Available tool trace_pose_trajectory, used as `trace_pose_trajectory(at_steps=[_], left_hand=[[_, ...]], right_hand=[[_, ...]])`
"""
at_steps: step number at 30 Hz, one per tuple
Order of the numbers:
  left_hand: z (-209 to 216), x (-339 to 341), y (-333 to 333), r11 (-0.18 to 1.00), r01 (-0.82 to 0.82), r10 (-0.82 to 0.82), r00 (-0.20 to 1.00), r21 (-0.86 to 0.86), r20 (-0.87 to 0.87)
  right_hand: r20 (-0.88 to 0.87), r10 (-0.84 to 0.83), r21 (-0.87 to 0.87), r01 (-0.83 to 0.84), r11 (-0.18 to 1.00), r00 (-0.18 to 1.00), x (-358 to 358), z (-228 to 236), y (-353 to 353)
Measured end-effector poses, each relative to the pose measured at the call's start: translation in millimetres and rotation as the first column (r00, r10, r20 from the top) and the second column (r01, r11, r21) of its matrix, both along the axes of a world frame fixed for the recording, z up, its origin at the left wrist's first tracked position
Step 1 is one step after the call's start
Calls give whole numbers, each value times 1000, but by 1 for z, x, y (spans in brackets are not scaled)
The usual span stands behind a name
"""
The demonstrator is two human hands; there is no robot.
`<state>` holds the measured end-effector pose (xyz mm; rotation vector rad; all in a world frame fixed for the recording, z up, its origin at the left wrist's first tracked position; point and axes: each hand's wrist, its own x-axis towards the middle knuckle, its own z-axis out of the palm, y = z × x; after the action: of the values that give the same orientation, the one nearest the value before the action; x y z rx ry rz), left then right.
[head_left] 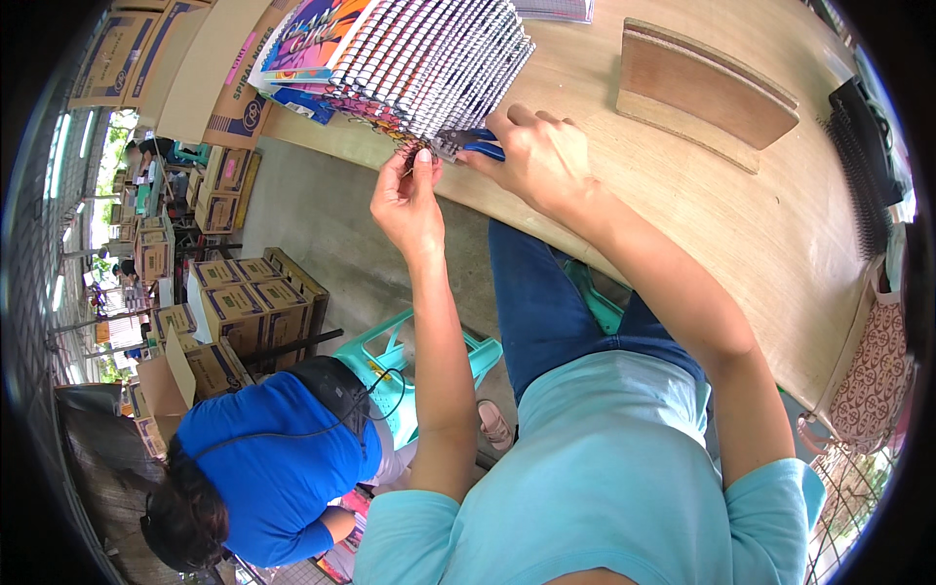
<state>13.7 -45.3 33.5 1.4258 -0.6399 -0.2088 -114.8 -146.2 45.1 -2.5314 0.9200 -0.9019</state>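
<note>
A thick stack of spiral notebooks lies at the table's near left edge, its coiled spines facing me and the right. My right hand is closed round blue-handled pliers, whose metal jaws sit at the lower corner of the stack, by the coil ends. Next to those jaws, my left hand pinches at the same corner with thumb and fingers. It seems to hold a coil's end, but the fingertips hide most of it. The top notebook has a bright, colourful cover.
On the wooden table stands a wooden board holder, with black coils at the right edge. A patterned bag hangs there. At left, a person in blue sits near a teal stool and stacked cartons.
</note>
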Motion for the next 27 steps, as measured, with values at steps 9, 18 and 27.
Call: trace_pose_trajectory(at_steps=[9,18,27], left_hand=[[10,-2,-1,1000,1,0,996,-6,90],[2,-2,0,1000,-9,9,997,7,76],[7,-5,-1,999,-28,25,996,35,84]], right_hand=[[16,58,-79,-57,995,998,8,13,2],[57,-29,-130,36,991,998,2,7,2],[2,94,-5,-94,996,996,10,9,-5]])
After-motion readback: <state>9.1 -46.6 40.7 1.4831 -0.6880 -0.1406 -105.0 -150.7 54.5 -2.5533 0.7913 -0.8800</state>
